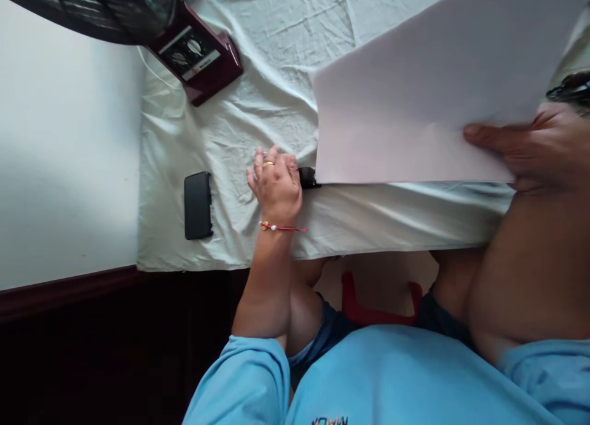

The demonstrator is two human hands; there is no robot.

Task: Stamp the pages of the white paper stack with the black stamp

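Observation:
My right hand [539,145] grips the near right part of a large white sheet of paper [415,99], thumb on top, lifting it tilted above the cloth-covered table [276,105]. My left hand [275,182] is closed around a small black object [308,177] at the paper's near left corner; only the object's end shows, so what it is stays unclear. A gold ring and a red string bracelet are on that hand and wrist.
A black phone or case [198,205] lies flat left of my left hand. A dark red table fan [198,50] stands at the far left. A white wall runs along the left. Below the table edge are my knees and a red stool [378,302].

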